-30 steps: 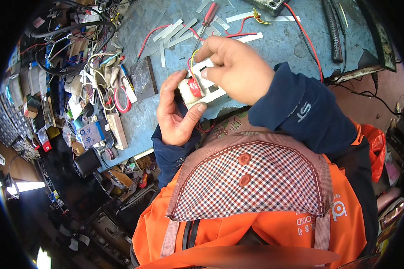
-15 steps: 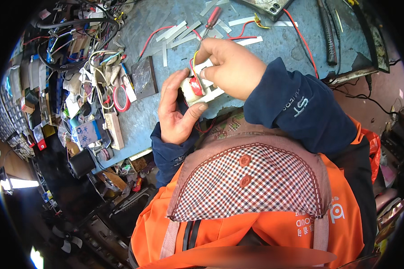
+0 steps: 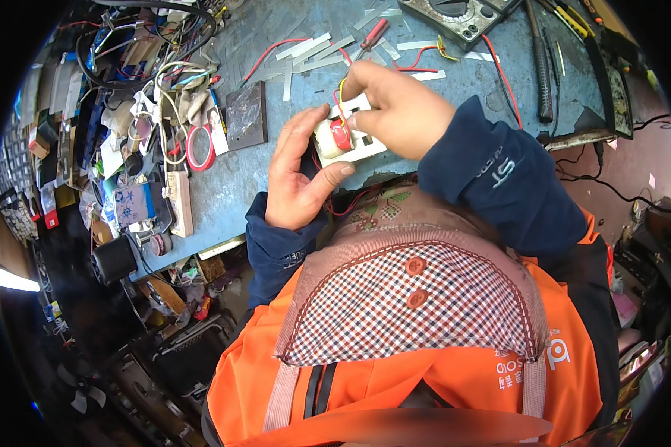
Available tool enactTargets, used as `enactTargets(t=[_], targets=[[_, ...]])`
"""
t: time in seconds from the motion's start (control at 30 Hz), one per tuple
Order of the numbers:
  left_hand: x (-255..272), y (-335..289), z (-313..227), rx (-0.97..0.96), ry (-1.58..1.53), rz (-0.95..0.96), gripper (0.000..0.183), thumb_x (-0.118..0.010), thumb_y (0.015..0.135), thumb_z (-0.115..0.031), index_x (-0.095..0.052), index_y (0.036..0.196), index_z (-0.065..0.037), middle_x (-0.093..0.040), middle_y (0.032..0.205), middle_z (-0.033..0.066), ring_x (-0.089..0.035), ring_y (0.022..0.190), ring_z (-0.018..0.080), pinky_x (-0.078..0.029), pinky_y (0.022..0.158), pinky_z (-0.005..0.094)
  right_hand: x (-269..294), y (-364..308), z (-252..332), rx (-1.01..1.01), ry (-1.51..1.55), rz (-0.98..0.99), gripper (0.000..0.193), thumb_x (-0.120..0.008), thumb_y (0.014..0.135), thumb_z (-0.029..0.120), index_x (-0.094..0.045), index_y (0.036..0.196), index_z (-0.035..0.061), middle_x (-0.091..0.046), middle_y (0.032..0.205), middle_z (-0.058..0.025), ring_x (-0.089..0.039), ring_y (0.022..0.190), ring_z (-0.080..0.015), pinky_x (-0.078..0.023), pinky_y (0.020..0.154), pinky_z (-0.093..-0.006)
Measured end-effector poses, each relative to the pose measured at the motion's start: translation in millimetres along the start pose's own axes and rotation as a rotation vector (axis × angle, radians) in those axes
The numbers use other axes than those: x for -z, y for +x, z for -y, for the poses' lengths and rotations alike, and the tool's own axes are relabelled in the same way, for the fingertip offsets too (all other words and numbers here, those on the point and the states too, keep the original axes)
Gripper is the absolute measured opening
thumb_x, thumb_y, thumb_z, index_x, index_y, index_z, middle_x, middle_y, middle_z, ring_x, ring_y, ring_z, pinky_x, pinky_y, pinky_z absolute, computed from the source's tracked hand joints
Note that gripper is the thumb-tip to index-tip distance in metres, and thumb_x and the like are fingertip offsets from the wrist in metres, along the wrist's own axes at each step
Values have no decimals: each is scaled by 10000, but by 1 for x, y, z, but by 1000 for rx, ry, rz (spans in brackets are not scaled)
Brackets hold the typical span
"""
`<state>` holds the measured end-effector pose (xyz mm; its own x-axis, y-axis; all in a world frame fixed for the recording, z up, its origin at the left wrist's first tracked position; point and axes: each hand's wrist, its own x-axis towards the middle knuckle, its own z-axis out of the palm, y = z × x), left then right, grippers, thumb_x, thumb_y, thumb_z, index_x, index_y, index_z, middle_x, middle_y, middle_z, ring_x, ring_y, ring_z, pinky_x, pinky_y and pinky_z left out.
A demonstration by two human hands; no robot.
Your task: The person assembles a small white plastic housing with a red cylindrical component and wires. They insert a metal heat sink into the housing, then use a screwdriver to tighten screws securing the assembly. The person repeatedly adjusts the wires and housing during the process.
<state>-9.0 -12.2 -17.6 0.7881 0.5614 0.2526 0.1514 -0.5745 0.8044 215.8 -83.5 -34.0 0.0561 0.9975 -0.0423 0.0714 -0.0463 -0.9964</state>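
Near the table's front edge, my left hand [image 3: 297, 175] grips a small transformer coil [image 3: 340, 135], with fingers behind and thumb along the near side. Red tape wraps its middle, and a pale frame with square openings surrounds it. My right hand [image 3: 399, 112] is closed at its far right side, thumb and fingers pressed against the frame. A yellow wire [image 3: 341, 88] rises beside those fingers. Just beyond the right hand is a red-handled screwdriver [image 3: 376, 34]; its lower shaft is hidden, so I cannot tell whether the fingers touch it.
Thin silvery strips [image 3: 303, 48] and red wires lie across the blue table [image 3: 235, 186]. A dark flat block [image 3: 247, 117] and a red-rimmed tape roll [image 3: 200, 147] sit left, beside cluttered cables. At the far right are a grey device [image 3: 462, 22] and a black-handled tool [image 3: 544, 89].
Both hands and the coil appear slightly further right, but the view has shifted too. The right fingers stay at the coil's far side, and the left grip is unchanged.
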Motion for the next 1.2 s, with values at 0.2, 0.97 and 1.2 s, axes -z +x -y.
enactTargets(t=[0.2, 0.97, 1.2], targets=[[-1, -3, 5, 11, -39, -17, 819, -910, 869, -205, -547, 1567, 24, -578, 1515, 230, -568, 1421, 349, -426, 1209, 429, 11, -2, 34, -245, 128, 141, 313, -626, 1044, 2, -567, 1351, -11, -709, 915, -84, -703, 704, -118, -564, 584, -275], [6, 0, 9, -63, -2, 92, 863, -875, 923, -229, -454, 1637, 11, -497, 1632, 239, -496, 1523, 368, -401, 1247, 431, 32, 1, 21, -283, 254, 213, 457, -801, 973, 103, -681, 1401, -3, -773, 904, -147, -741, 683, -187, -635, 606, -329], [7, 1, 9, 30, -146, 142, 969, -862, 944, -226, -318, 1700, 41, -431, 1697, 238, -428, 1568, 338, -328, 1288, 437, 24, -3, 18, -191, 193, 133, 414, -848, 939, 96, -722, 1320, -6, -761, 889, -82, -693, 686, -136, -563, 581, -289]])
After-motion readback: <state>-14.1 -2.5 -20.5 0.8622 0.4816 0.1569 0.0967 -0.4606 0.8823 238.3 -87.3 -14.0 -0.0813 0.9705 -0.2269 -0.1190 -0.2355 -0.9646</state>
